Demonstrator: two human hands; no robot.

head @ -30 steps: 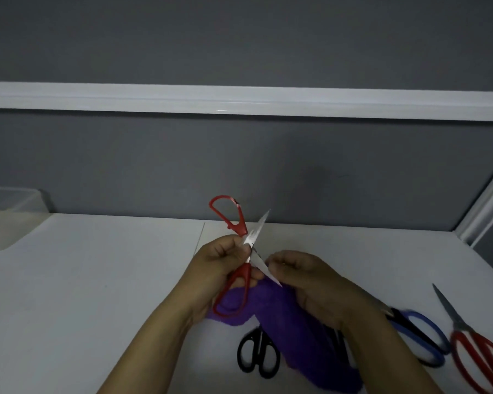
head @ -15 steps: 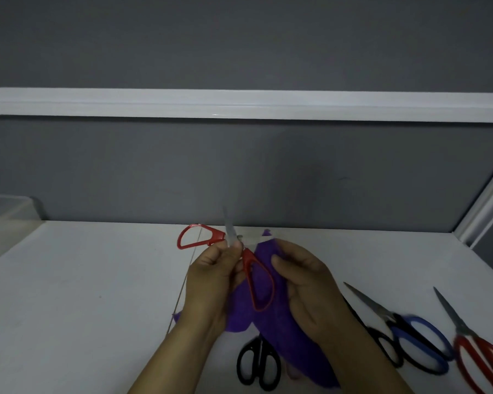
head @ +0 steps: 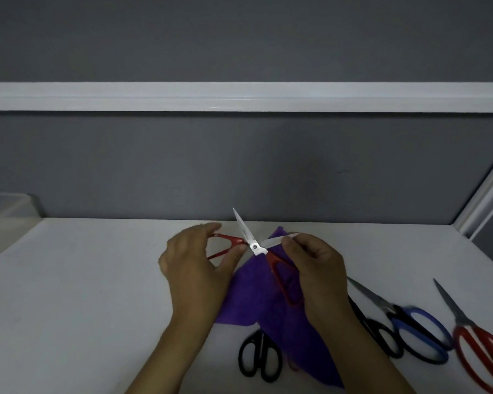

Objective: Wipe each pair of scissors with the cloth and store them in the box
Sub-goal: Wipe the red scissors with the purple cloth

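Observation:
Red-handled scissors [head: 255,247] are held spread apart above the white table [head: 83,294], blades pointing up and to the right. My left hand [head: 195,265] grips one red handle loop. My right hand [head: 315,265] pinches the right blade tip and holds the purple cloth [head: 256,294], which hangs under the scissors down to the table. The other red handle lies against the cloth beside my right palm. A translucent box [head: 6,206] stands at the far left against the wall.
Black-handled scissors [head: 258,361] lie partly under the cloth near the front edge. To the right lie a second black pair [head: 382,336], a blue-handled pair [head: 419,334] and a red-handled pair [head: 478,342]. A grey partition wall [head: 239,166] closes the back.
The scissors have turned and spread wider, with one blade now pointing up. My right hand moved up to the other blade's tip. My left hand shifted left on the handle loop.

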